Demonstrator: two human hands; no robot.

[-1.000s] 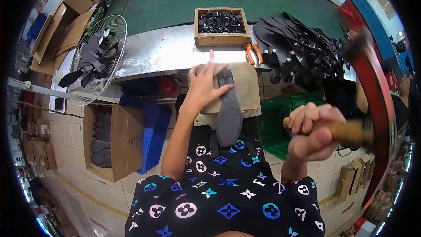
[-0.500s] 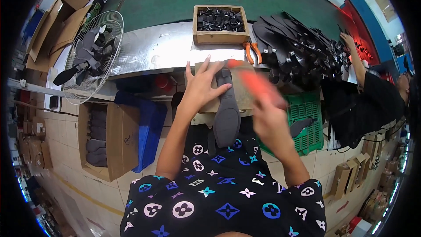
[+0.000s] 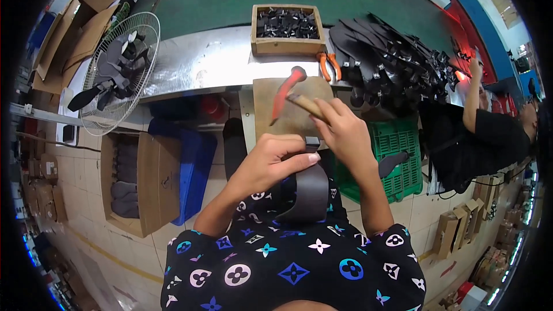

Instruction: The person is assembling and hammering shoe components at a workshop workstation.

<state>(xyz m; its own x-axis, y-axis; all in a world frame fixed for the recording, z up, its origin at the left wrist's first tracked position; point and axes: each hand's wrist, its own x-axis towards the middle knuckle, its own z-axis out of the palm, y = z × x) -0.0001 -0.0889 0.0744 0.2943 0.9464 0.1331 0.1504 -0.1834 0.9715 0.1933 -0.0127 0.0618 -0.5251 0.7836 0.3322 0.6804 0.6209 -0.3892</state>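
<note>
My left hand is closed on the end of a dark grey, flexible shoe insole, close to a small black fitting with a shiny face. The insole's wide end bends down toward my lap. In my right hand is the wooden handle of a hammer. Its red curved head hangs above a brown work board, apart from the insole. Beyond the board stands a wooden box of small black fittings, with orange-handled pliers beside it.
Black insoles lie heaped on the bench at right. A green crate sits below, near a co-worker in black. To my left are a fan, a blue bin and a cardboard box of insoles.
My left hand has lifted the insole off the board and drawn it toward me. The hammer has swung left, its head now over the board; the co-worker's arm has shifted.
</note>
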